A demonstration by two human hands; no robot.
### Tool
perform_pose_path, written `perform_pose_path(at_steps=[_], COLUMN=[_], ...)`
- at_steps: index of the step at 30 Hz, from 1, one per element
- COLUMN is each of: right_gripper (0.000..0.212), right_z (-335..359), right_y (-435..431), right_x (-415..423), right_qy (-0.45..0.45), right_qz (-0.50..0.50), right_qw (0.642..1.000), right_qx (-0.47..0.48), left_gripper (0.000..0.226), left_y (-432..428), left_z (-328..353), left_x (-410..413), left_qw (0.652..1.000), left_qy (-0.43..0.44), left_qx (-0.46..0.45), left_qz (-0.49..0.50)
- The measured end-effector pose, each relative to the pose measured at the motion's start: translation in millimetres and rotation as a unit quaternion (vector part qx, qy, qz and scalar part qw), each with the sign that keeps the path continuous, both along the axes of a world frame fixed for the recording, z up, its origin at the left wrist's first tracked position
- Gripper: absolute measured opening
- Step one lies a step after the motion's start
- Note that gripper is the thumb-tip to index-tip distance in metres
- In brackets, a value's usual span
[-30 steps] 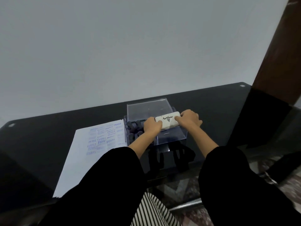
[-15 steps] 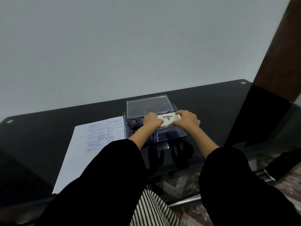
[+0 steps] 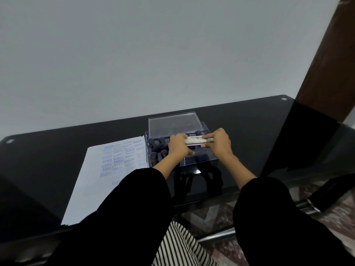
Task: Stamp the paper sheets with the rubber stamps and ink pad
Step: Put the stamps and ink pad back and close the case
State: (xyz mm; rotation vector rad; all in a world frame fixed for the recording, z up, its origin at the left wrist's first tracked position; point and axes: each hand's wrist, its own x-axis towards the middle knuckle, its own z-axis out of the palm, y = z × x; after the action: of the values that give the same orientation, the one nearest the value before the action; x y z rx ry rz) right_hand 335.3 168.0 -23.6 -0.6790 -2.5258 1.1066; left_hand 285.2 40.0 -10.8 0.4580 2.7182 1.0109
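Note:
A white ink pad case [image 3: 197, 140] with a black logo is held flat over a clear plastic box [image 3: 199, 162]. My left hand [image 3: 178, 147] grips its left end and my right hand [image 3: 219, 144] grips its right end. Several dark rubber stamps [image 3: 156, 148] stand upright in the left part of the box. A white paper sheet [image 3: 96, 181] covered with blue stamped words lies left of the box on the black glass table [image 3: 48, 150].
The box's clear lid [image 3: 173, 124] stands open behind it toward the grey wall. A brown wooden door frame [image 3: 330, 60] rises at the right. The table's front edge runs just above my lap, with patterned floor visible below.
The ink pad case has tipped flatter and nearer edge-on than a second ago. Both hands stay on its ends above the box.

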Motion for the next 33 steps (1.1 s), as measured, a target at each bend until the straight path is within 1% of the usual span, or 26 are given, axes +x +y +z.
perform_pose_path(at_steps=[4, 6, 11, 15, 17, 19, 23, 25, 28, 30, 33], right_gripper=[0.034, 0.034, 0.028, 0.025, 0.023, 0.028, 0.042, 0.044, 0.047, 0.047, 0.048], right_z=[-4.7, -5.7, -3.7, -2.5, 2.5, 8.4, 15.3, 17.6, 22.1, 23.7, 21.5], right_y=[-0.8, -1.2, -3.5, -2.4, -1.0, 0.9, 3.6, 4.8, 7.1, 8.7, 11.2], right_x=[-1.6, -3.8, -5.5, -7.9, -9.5, -11.0, -18.4, -23.2, -28.6, -30.8, -32.7], right_qy=[-0.015, -0.024, -0.066, -0.085, -0.113, -0.151, -0.193, -0.197, -0.213, -0.219, -0.216], right_qz=[0.038, 0.044, 0.092, 0.098, 0.11, 0.133, 0.192, 0.231, 0.285, 0.302, 0.311], right_qw=[0.994, 0.99, 0.959, 0.949, 0.944, 0.928, 0.873, 0.855, 0.839, 0.836, 0.84], right_qx=[0.105, 0.131, 0.261, 0.286, 0.289, 0.313, 0.406, 0.42, 0.412, 0.403, 0.388], left_gripper=[0.066, 0.063, 0.039, 0.03, 0.024, 0.024, 0.024, 0.024, 0.024, 0.024, 0.02], left_y=[-2.6, -5.4, -9.9, -7.1, -7.1, -7.7, -8.9, -9.7, -10.6, -10.6, -10.0], left_z=[-4.9, -8.0, -13.0, -16.7, -17.9, -19.3, -20.1, -20.8, -22.1, -20.4, -17.5], left_x=[-0.8, -2.0, -2.7, -3.5, -5.7, -7.8, -8.5, -7.9, -8.4, -8.9, -13.3], left_qw=[0.998, 0.997, 0.992, 0.991, 0.991, 0.99, 0.984, 0.981, 0.977, 0.977, 0.98], left_qy=[0.047, 0.057, 0.084, 0.105, 0.11, 0.118, 0.138, 0.152, 0.169, 0.167, 0.148], left_qx=[-0.027, -0.033, -0.045, -0.031, -0.035, -0.044, -0.067, -0.077, -0.094, -0.103, -0.097], left_qz=[-0.034, -0.046, -0.086, -0.079, -0.068, -0.071, -0.088, -0.091, -0.09, -0.09, -0.091])
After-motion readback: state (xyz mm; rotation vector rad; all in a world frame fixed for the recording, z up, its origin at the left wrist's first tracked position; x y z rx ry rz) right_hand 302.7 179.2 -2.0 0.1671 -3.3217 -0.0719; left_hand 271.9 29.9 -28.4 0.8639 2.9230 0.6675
